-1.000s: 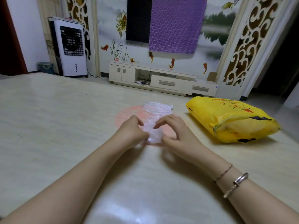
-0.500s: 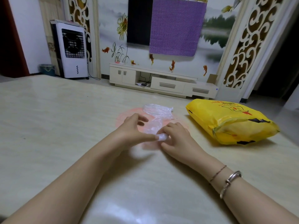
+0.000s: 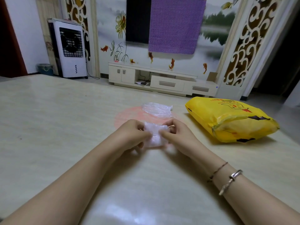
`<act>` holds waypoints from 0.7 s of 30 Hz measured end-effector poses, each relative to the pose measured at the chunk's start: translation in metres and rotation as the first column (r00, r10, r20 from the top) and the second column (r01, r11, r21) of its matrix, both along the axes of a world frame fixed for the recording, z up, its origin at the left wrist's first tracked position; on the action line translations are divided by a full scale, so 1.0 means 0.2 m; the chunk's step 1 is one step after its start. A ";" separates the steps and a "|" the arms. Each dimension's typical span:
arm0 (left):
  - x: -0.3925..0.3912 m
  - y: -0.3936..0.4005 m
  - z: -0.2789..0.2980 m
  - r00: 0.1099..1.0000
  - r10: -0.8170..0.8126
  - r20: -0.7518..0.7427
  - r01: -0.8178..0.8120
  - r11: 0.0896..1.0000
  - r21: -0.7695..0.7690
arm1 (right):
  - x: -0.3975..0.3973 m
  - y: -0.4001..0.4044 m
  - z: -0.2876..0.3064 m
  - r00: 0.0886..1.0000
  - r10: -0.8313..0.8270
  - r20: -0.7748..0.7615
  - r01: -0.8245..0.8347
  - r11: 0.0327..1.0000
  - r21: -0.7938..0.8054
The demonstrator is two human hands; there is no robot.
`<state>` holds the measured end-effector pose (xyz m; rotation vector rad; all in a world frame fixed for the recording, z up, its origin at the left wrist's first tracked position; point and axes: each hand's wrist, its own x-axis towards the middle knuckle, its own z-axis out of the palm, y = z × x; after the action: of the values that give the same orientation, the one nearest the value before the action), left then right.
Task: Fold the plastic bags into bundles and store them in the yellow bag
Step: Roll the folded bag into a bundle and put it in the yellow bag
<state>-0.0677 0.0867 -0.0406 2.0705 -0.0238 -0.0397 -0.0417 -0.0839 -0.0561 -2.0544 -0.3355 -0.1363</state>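
Both hands meet over the pale tabletop point(image 3: 48, 127), fingers curled around a small folded plastic bundle point(image 3: 155, 135): the left hand point(image 3: 131, 135) pinches its left side, the right hand point(image 3: 178, 135) its right side. Just beyond lies a crumpled clear plastic bag point(image 3: 156, 109) on a pink bag point(image 3: 128, 116). To the right, apart from them, the yellow bag point(image 3: 227, 117) lies on its side

Both forearms reach forward and converge at the folded plastic bag point(image 3: 155, 135). The left hand point(image 3: 131, 135) pinches its left edge, the right hand point(image 3: 176, 135) its right, fingers curled.
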 end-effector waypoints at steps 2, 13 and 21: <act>0.01 0.00 0.00 0.998 0.028 -0.056 -0.031 0.998 -0.047 | 0.02 0.01 -0.03 1.000 -0.021 0.010 0.022 0.999 -0.026; 0.00 0.01 0.00 0.992 0.085 -0.099 -0.089 0.995 -0.043 | 0.02 0.01 -0.01 0.997 0.067 0.043 -0.061 0.990 -0.130; -0.09 -0.10 0.11 0.986 0.168 0.025 -0.161 0.970 -0.182 | -0.10 -0.20 0.19 0.998 0.066 -0.012 -0.067 0.996 -0.055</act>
<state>-0.0861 0.0665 -0.0194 1.8864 0.1159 0.1023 -0.0625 -0.1236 -0.0172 -2.0953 -0.4049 -0.0767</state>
